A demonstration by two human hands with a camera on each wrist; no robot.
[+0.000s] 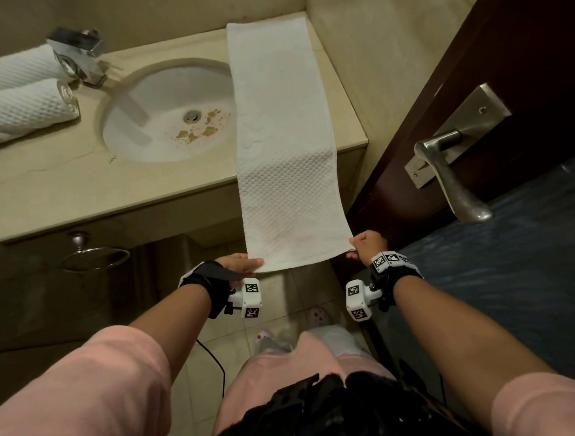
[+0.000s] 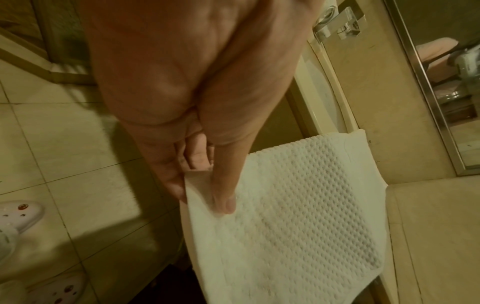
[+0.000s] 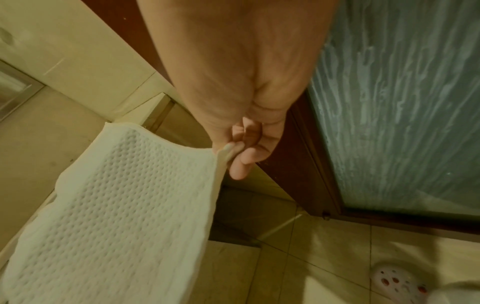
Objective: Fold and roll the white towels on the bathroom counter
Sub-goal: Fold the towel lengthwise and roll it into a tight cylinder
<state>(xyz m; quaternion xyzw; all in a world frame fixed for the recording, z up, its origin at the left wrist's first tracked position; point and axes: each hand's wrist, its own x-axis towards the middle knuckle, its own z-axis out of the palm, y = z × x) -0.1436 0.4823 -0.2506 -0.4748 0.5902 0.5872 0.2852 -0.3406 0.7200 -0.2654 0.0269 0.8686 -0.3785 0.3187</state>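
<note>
- A long, narrow white towel [image 1: 281, 136] lies stretched along the right side of the tabletop [image 1: 66, 180]. Its far end reaches the back wall, and its near part runs past the front edge, held up in the air.
- The left hand [image 1: 237, 262] pinches the towel's near left corner; in the left wrist view the thumb lies on top of the cloth and the fingers [image 2: 168, 170] are under it.
- The right hand [image 1: 368, 244] pinches the near right corner, fingers curled around the edge.
- The towel's left edge overlaps the rim of the sink [image 1: 151, 102].
- Two rolled towels [image 1: 21, 93] lie side by side at the tabletop's far left, touching each other, just beside the faucet [image 1: 78, 52].
- A dark door [image 1: 470, 81] with a metal handle [image 1: 447, 176] stands to the right of the tabletop.
</note>
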